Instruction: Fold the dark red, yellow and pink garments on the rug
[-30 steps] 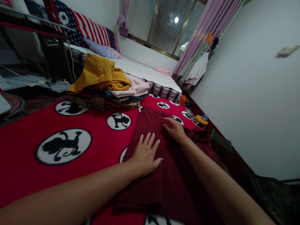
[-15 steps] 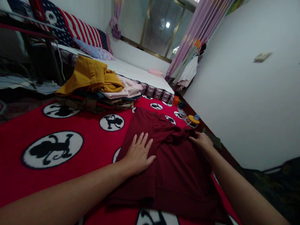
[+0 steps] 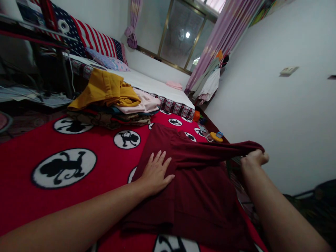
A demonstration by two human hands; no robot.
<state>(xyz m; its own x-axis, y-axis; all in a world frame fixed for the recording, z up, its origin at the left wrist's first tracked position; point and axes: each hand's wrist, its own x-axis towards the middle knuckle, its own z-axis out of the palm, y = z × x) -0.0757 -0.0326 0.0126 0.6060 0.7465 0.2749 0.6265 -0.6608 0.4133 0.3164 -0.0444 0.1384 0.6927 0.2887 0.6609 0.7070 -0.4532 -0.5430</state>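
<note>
A dark maroon garment [image 3: 202, 196], which looks like a sweatshirt, is spread over a red blanket with black-and-white monkey circles [image 3: 110, 199]. Pressed flat on its left part is my left hand [image 3: 156, 173], fingers spread. My right hand [image 3: 254, 157] is closed around the end of a sleeve [image 3: 223, 150] and holds it up off to the right, so the sleeve is stretched taut. The fingertips of that hand are partly hidden by the cloth and the wrist.
A pile of folded clothes [image 3: 112, 113] with a yellow garment [image 3: 107, 89] on top stands at the blanket's far edge. Behind it is a white bed [image 3: 149, 82]. A white wall [image 3: 294, 122] rises on the right, with a small yellow stool [image 3: 216, 137] near its foot.
My right hand has pulled the sleeve outward to the right and lifted it, so the bunched cloth is now drawn out straight. My left hand stays flat on the garment.
</note>
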